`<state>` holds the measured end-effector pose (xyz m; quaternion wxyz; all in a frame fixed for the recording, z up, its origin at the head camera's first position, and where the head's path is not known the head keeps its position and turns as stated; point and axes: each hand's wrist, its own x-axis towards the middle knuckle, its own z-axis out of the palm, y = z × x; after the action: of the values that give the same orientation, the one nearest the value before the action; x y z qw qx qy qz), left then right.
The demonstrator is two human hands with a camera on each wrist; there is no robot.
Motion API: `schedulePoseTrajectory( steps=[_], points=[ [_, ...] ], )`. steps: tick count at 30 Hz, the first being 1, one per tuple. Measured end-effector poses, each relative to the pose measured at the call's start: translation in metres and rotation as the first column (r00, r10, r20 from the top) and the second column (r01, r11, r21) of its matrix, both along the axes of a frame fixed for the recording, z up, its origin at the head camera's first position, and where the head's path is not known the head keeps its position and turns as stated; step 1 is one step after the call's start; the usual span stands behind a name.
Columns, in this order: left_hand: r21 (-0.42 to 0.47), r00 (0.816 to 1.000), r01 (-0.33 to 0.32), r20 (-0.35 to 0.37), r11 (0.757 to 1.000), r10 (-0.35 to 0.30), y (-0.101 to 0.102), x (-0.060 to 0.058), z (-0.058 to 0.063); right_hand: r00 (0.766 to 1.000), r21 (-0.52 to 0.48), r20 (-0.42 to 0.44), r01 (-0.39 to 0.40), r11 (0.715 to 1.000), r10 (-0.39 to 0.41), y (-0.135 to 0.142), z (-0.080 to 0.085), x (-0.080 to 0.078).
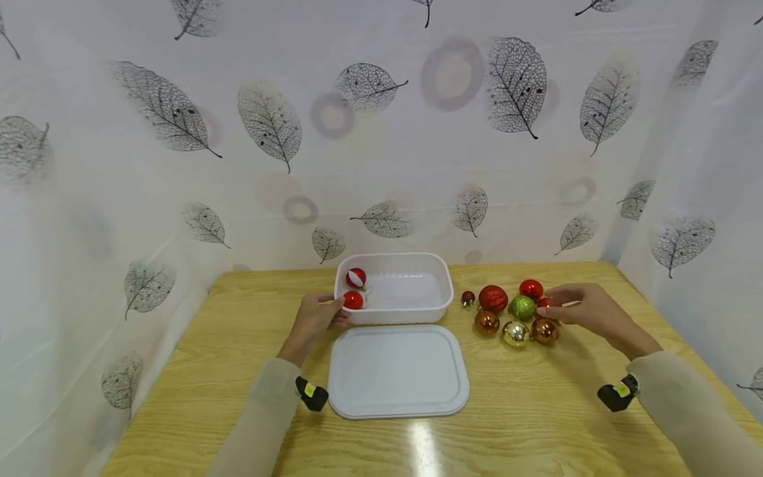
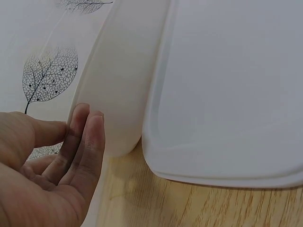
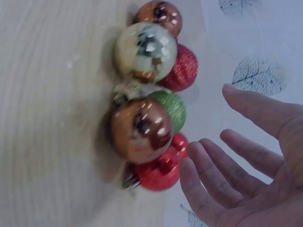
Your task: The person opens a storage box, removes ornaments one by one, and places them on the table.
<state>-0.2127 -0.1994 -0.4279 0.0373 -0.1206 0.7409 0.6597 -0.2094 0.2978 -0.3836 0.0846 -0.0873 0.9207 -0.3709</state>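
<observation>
My left hand point(image 1: 317, 314) is at the left front corner of a white plastic container point(image 1: 446, 301), its thumb and fingers pinching the rim. Inside lie a red-and-white Christmas ball point(image 1: 356, 278) and a red one point(image 1: 353, 301). On the right, my right hand point(image 1: 587, 310) reaches over a group of Christmas balls, fingers spread and slightly bent. Its fingertips are right beside a shiny red ball point(image 3: 158, 174). Around that lie a green glitter ball point(image 1: 522, 308), a copper ball point(image 3: 142, 131), a gold ball point(image 1: 515, 334) and another red ball point(image 1: 530, 289).
A flat white lid point(image 1: 398, 371) lies in front of the container on the wooden table point(image 1: 238, 371). Nearer the container are a ridged red ball point(image 1: 493, 299), a second copper ball point(image 1: 486, 322) and a small dark red ball point(image 1: 467, 298). A leaf-patterned curtain point(image 1: 381, 165) hangs behind.
</observation>
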Motion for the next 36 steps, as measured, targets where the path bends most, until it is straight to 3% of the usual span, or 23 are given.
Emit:
schedulePoseTrajectory(
  steps=[13, 24, 36],
  points=[
    [-0.007, 1.000, -0.002, 0.016, 1.000, 0.002, 0.000, 0.002, 0.002, 0.992, -0.025, -0.064, -0.108, 0.994, 0.106, -0.073, 0.021, -0.027],
    [-0.007, 1.000, -0.014, 0.006, 1.000, 0.014, 0.000, 0.001, 0.001, 0.970, -0.128, -0.080, -0.238, 0.963, 0.230, -0.144, 0.019, -0.051],
    [-0.005, 1.000, -0.027, 0.015, 1.000, 0.027, 0.002, 0.001, 0.001, 0.954, -0.164, -0.010, -0.296, 0.941, 0.298, -0.197, 0.011, -0.058]
  ],
)
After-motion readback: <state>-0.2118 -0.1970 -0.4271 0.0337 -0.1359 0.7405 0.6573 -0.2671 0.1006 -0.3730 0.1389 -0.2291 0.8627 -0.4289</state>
